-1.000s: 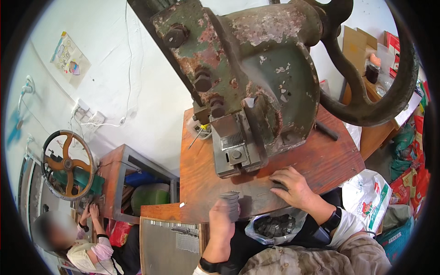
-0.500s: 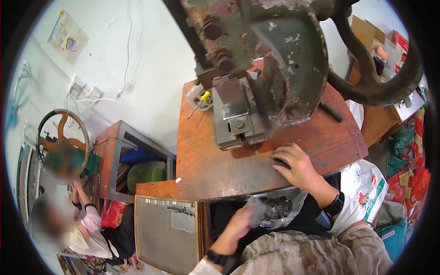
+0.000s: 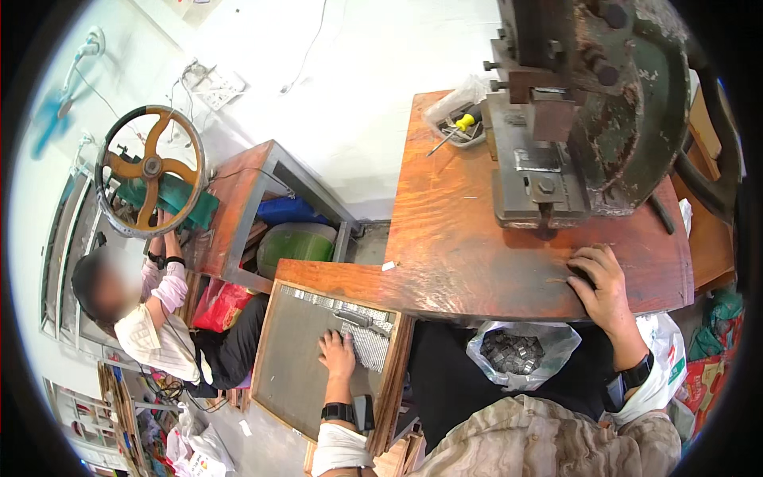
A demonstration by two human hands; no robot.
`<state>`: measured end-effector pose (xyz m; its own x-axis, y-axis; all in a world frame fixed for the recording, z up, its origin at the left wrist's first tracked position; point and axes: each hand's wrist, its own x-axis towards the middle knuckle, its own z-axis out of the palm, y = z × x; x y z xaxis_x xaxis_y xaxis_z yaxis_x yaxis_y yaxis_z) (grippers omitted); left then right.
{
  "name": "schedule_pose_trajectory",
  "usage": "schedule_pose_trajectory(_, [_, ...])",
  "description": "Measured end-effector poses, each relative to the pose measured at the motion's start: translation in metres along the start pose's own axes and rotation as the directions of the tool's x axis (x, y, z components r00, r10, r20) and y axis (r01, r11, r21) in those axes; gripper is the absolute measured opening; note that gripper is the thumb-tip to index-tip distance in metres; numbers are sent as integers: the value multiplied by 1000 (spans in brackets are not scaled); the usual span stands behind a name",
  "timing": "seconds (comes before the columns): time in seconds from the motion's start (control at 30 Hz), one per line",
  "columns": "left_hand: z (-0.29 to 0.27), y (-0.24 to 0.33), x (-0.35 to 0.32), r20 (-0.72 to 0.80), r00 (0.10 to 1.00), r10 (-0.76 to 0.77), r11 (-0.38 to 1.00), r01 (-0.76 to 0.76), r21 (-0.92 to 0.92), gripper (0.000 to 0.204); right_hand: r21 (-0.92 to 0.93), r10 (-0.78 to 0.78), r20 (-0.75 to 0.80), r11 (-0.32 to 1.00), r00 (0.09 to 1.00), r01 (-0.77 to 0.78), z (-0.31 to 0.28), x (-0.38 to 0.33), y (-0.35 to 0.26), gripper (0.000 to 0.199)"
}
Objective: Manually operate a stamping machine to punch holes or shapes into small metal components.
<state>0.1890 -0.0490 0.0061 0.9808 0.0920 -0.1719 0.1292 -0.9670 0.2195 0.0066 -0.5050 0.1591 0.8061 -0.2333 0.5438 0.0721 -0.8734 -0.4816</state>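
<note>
My left hand (image 3: pixel 337 354) lies over a shallow wood-framed tray (image 3: pixel 288 374), its fingers spread and nothing seen in them. Beside its fingertips, small silvery metal pieces (image 3: pixel 370 350) lie in close rows, with a grey bar-like piece (image 3: pixel 354 318) above them. At the front edge of the wooden table (image 3: pixel 453 278) rests my right hand (image 3: pixel 602 290), fingers bent, thumb apart, seemingly holding nothing. Farther back stands a worn green hand press (image 3: pixel 648 119) with a steel die block (image 3: pixel 544 195) under its ram. An open plastic bag (image 3: pixel 563 343) at my lap holds many metal pieces (image 3: pixel 513 352).
A clear plastic tub (image 3: pixel 445 119) with a yellow-handled screwdriver (image 3: pixel 462 123) stands left of the press. A dark bar (image 3: pixel 661 215) lies to its right. On the left, another person (image 3: pixel 155 326) sits by a machine with a large handwheel (image 3: pixel 151 165).
My left hand has moved from beside the bag of metal pieces leftward onto the tray. My right hand stays on the table edge. The view has turned left.
</note>
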Motion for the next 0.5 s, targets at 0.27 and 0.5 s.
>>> schedule_pose_trajectory(0.27, [-41,9,4,125,977,174,909,-110,-402,47,-29,47,24,999,999,-46,3,0,1,25])
schedule_pose_trajectory(0.5, [-34,-13,22,162,971,175,833,-58,-550,53,-53,40,17,998,999,-39,4,0,-3,25])
